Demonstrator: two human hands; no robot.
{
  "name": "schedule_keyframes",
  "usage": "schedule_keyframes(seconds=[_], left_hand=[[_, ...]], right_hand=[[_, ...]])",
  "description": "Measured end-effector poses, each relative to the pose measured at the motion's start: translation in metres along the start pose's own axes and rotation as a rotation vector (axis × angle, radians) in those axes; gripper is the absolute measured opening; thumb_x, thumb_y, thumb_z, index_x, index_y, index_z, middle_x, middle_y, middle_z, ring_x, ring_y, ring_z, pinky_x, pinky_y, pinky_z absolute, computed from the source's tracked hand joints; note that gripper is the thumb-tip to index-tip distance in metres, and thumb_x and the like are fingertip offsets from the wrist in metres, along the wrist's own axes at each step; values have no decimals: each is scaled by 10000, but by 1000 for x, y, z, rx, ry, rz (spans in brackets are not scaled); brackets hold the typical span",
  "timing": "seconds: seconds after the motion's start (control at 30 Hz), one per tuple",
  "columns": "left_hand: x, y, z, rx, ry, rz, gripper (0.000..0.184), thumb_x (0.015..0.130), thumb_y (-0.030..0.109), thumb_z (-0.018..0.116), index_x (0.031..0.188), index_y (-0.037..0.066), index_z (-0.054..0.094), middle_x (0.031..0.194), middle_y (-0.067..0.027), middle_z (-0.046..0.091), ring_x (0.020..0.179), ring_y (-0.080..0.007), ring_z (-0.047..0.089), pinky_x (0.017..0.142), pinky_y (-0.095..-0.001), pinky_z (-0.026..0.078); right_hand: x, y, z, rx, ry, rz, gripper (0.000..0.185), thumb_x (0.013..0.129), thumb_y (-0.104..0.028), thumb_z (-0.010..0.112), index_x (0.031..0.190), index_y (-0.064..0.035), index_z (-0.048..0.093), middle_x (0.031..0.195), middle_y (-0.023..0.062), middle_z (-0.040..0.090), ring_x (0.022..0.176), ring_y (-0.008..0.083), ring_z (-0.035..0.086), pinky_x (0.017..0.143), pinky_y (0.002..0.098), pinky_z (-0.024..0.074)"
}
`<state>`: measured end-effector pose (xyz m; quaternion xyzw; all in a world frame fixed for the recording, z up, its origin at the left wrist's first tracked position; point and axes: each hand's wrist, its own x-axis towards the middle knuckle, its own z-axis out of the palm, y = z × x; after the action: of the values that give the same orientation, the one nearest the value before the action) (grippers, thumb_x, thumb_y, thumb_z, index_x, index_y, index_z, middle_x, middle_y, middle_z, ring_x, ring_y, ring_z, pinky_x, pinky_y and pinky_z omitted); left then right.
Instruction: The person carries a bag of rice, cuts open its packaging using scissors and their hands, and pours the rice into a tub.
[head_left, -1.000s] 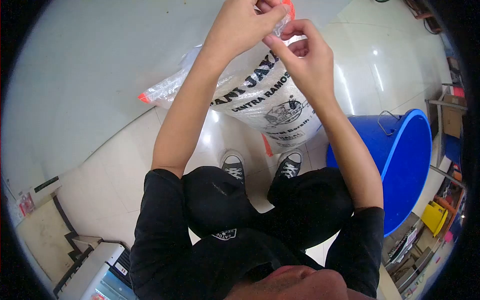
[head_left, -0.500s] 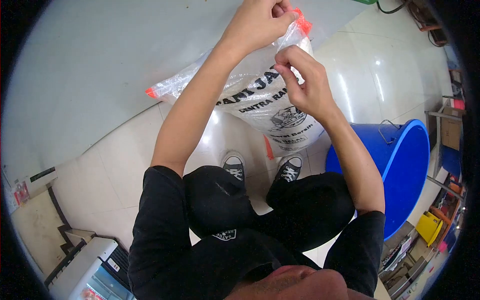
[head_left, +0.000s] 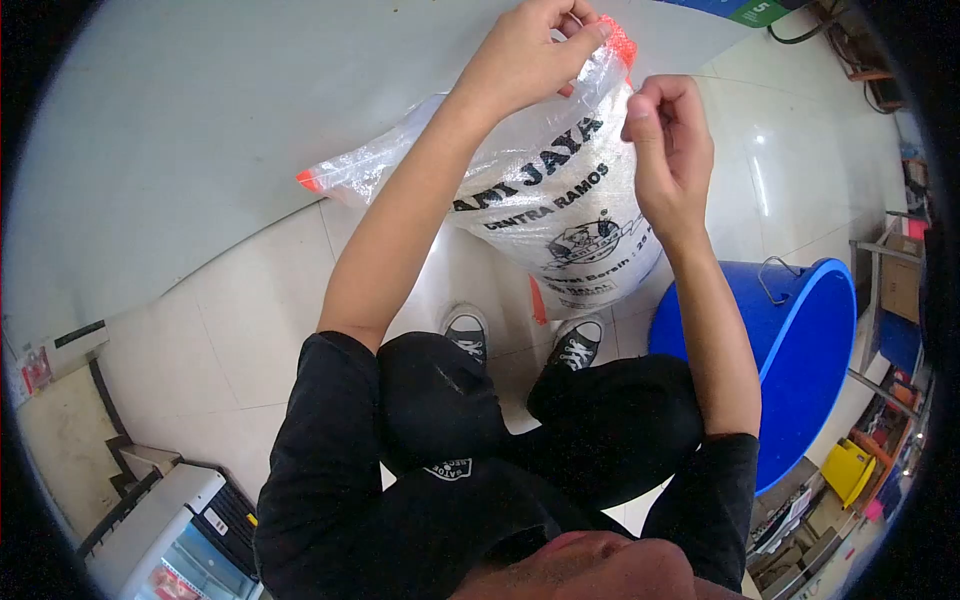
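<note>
The floor [head_left: 230, 320] is pale and shiny, with big square tiles and thin lines between them. Bright white spots of light shine on it, mostly at the right side. A full white bag [head_left: 560, 225] stands on the floor, with black letters on its front and orange at its corners. The left shoe [head_left: 466, 335] and the right shoe [head_left: 577, 345] rest on the floor too, dark with white toes and white laces. The bag's bottom is right by the right shoe's toe; I cannot tell if they touch. A big blue bucket [head_left: 700, 312] stands upright on the floor, right of the bag, with a wire handle.
</note>
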<state>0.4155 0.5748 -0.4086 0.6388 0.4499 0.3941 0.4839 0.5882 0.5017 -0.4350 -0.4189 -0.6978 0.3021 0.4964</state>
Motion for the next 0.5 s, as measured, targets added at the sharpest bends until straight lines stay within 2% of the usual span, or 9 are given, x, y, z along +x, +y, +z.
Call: schedule_keyframes(seconds=[0.07,0.17,0.2,0.3,0.43,0.5], left_hand=[[1,3,-1,26,-17,15,288,995,274,598,1043,-6,639,828,-112,674,662,-138,619,551,-288,507],[6,12,-2,104,-39,81,273,981,263,604,1017,-4,649,810,-128,676,668,-164,623,588,-308,511],[11,11,-1,130,-46,143,269,975,263,607,1003,-1,654,806,-130,677,677,-174,627,606,-318,513],[22,15,-1,196,-74,204,256,956,266,609,971,17,671,811,-125,686,719,-207,644,664,-349,515],[31,15,2,237,-99,250,241,938,264,599,962,41,686,841,-126,701,773,-234,663,710,-371,518],[37,14,4,294,-151,259,238,929,257,602,954,36,686,866,-128,709,786,-245,667,726,-375,520]], right_hand=[[8,-14,7,-313,14,-167,238,909,-90,679,1116,-31,577,922,88,628,806,201,622,738,314,514],[8,-1,11,-535,-9,-186,265,887,-86,695,1138,-77,609,910,97,648,815,243,655,723,354,523],[8,1,11,-475,31,-111,207,881,-53,681,1081,-82,635,934,105,658,831,275,671,726,388,523],[10,5,3,-534,97,-207,133,886,-36,667,1015,-58,643,937,109,655,807,280,667,710,378,521],[8,-5,-1,-519,78,-15,50,908,-46,611,943,-19,633,848,174,657,753,349,654,689,419,509],[5,-15,0,-519,-88,168,105,913,-92,580,897,-1,629,779,205,644,713,378,646,678,448,505]])
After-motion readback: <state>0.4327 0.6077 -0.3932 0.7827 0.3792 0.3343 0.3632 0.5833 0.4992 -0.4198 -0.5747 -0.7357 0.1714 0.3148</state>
